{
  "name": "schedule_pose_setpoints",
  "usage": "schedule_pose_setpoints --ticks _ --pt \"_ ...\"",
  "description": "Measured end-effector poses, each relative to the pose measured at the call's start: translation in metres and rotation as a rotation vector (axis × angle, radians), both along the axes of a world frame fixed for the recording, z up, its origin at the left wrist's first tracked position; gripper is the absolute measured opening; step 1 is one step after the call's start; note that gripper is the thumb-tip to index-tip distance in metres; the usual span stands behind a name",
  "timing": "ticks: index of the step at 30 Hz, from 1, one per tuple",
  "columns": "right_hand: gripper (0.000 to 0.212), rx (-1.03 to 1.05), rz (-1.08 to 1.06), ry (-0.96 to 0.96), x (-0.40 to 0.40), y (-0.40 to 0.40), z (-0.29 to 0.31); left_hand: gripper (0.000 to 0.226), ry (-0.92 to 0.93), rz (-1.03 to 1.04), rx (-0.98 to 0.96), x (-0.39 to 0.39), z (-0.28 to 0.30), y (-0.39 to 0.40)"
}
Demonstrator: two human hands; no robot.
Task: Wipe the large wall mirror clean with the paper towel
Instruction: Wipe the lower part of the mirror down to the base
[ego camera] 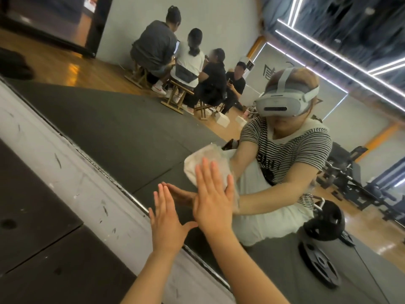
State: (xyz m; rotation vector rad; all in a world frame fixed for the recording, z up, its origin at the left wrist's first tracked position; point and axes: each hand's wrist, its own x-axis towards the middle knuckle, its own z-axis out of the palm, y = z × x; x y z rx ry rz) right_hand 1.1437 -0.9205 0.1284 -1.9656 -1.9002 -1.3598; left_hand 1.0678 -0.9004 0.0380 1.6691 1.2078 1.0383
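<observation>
Two bare forearms reaching up from the bottom edge toward the large wall mirror [135, 128], right hand [213, 200] at frame center pressing the paper towel [195, 161] flat on the glass with straight fingers, nothing gripped. Left hand [167, 222] just beside it, lower left, fingers straight, apparently braced on the glass near the scuffed white ledge [65, 163]. Towel bunched beyond the right fingertips, toward upper left; right hand nearer, likely leading the next stroke.
</observation>
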Motion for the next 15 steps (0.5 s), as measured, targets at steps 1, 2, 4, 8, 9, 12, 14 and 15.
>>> schedule_pose_setpoints --ticks 1,2,4,8,9,12,14,15 --pt "0.062 -0.031 0.000 0.013 -0.002 0.000 -0.014 0.121 0.006 0.000 -0.002 -0.001 -0.002 -0.001" --pt "0.061 -0.057 0.001 0.010 -0.003 0.000 -0.026 0.118 0.021 0.003 -0.012 -0.003 -0.005 -0.002" --pt "0.071 -0.154 -0.016 0.021 -0.003 -0.003 -0.048 0.115 0.084 -0.007 -0.051 -0.009 -0.015 -0.003" --pt "0.093 -0.324 -0.049 -0.010 0.000 -0.015 -0.084 0.111 0.196 -0.107 -0.131 -0.021 -0.038 -0.001" --pt "0.091 -0.366 -0.063 -0.018 0.000 -0.017 -0.095 0.111 0.210 -0.134 -0.150 -0.024 -0.043 0.000" --pt "0.086 -0.461 -0.083 -0.060 0.000 -0.023 -0.124 0.101 0.267 -0.163 -0.189 -0.026 -0.055 -0.001" --pt "0.086 -0.482 -0.070 -0.097 0.004 -0.025 -0.134 0.098 0.292 -0.167 -0.188 -0.025 -0.061 -0.003" --pt "0.086 -0.474 -0.057 -0.109 0.007 -0.025 -0.134 0.101 0.288 -0.167 -0.186 -0.024 -0.063 -0.004"
